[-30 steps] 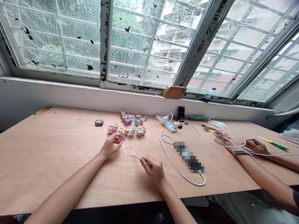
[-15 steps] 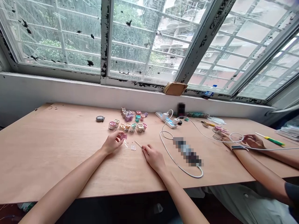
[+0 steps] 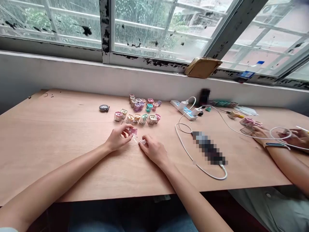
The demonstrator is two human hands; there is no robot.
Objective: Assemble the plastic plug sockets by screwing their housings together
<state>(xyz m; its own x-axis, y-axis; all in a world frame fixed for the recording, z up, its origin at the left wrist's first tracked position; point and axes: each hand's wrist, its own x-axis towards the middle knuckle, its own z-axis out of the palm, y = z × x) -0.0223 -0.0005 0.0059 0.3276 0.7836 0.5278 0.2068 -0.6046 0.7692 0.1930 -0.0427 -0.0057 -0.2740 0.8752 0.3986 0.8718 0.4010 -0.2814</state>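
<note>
The person's left hand (image 3: 118,138) was closed, its fingers and thumb curled around a small pink plastic piece (image 3: 132,131). The right hand (image 3: 153,149) was curved palm-down, its fingertips (image 3: 144,145) at a small clear sparkling piece (image 3: 143,141), though whether they gripped it could not be told. The hands nearly touched, just in front of a cluster of pastel cube-shaped pieces (image 3: 142,111), with a thin pale sliver (image 3: 134,139) between the pink and clear pieces.

All of this lay on a long plywood table (image 3: 53,167). Beyond the cluster rose a white sill (image 3: 58,69) under a streaked window with flaking black paint (image 3: 154,29). Well right of the cluster, a co-worker's hands (image 3: 298,138) worked around a loop of white cable (image 3: 277,132), near a stack of pink pieces (image 3: 247,122). Also right of the cluster were a white power strip (image 3: 183,109) and a white charging cable (image 3: 193,158). A cardboard scrap (image 3: 202,67) sat on the sill beyond it. Left of the cluster lay a small grey disc (image 3: 104,108).
</note>
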